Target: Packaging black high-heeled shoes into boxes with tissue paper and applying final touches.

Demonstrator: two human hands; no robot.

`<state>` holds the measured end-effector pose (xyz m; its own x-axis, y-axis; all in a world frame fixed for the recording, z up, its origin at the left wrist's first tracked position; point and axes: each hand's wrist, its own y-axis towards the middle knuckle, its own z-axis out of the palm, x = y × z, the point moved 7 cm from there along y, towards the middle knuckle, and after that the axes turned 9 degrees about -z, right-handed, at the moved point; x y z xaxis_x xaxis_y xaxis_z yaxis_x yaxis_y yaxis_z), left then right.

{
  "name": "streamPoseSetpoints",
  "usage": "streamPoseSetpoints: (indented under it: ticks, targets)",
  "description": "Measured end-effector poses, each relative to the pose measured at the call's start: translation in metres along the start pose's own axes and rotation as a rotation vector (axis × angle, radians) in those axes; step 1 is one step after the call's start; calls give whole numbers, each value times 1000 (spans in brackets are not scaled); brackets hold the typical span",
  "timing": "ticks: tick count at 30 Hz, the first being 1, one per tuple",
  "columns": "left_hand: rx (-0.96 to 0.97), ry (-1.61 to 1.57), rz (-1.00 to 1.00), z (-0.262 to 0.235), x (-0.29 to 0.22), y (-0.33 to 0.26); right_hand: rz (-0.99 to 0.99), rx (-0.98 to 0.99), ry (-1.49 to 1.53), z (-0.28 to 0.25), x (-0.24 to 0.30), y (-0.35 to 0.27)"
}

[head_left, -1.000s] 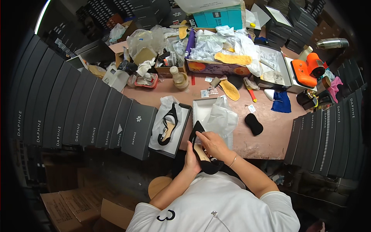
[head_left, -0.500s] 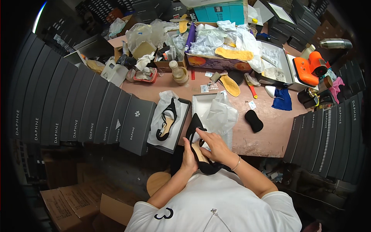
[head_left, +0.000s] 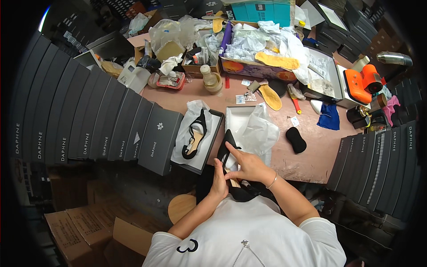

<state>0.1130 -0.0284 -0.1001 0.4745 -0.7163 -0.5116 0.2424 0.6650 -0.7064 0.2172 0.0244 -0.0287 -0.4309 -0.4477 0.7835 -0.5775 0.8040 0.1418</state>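
Note:
A black pointed shoe [head_left: 240, 194] with a pale insole is in front of my body, at the table's front edge, toe pointing away. Wrapped along its left side, my left hand [head_left: 218, 184] holds it. My right hand [head_left: 252, 168] lies over the right side with thumb and index finger spread. Its index fingertip touches the toe part, and its thumb reaches across the insole toward my left hand. The other right fingers are partly hidden. A matching black shoe [head_left: 192, 154] rests on white paper in a grey box [head_left: 205, 156] to the left.
White tissue paper [head_left: 261, 134] spills over an open white box [head_left: 234, 116] ahead. Grey shoe boxes [head_left: 78, 111] line the left, more [head_left: 369, 169] the right. A black pad [head_left: 296, 140], a yellow insole [head_left: 270, 98], a bottle [head_left: 209, 80] and an orange device [head_left: 362, 84] are on the table.
The right thumb has moved left across the insole, close to my left hand. The right index finger stays on the toe part. The whole view has shifted slightly.

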Motion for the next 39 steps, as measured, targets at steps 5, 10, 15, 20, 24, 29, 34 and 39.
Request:
streamPoseSetpoints:
  ticks: [5,10,15,20,24,29,34,39]
  targets:
    - [-46,21,55,-21,-7,23,59,27,27,9,-16,12]
    - [-83,-112,-157,-40,-31,29,140,-181,-339,-25,-60,15]
    - [-76,-156,-171,-32,-36,37,81,65,-874,56,-151,20]
    - [-20,-150,-122,-26,-38,34,-162,94,-303,11,-25,52]
    - [-36,-70,-116,-17,-22,18,-410,-14,-480,41,-29,51]
    - [-90,-194,-82,-46,-7,28,-412,-118,-410,28,-9,26]
    - [-190,-278,-112,-53,-23,25,-71,-237,-490,-28,-45,7]
    - [-69,-100,133,-3,-41,10,-118,-155,358,32,-9,34]
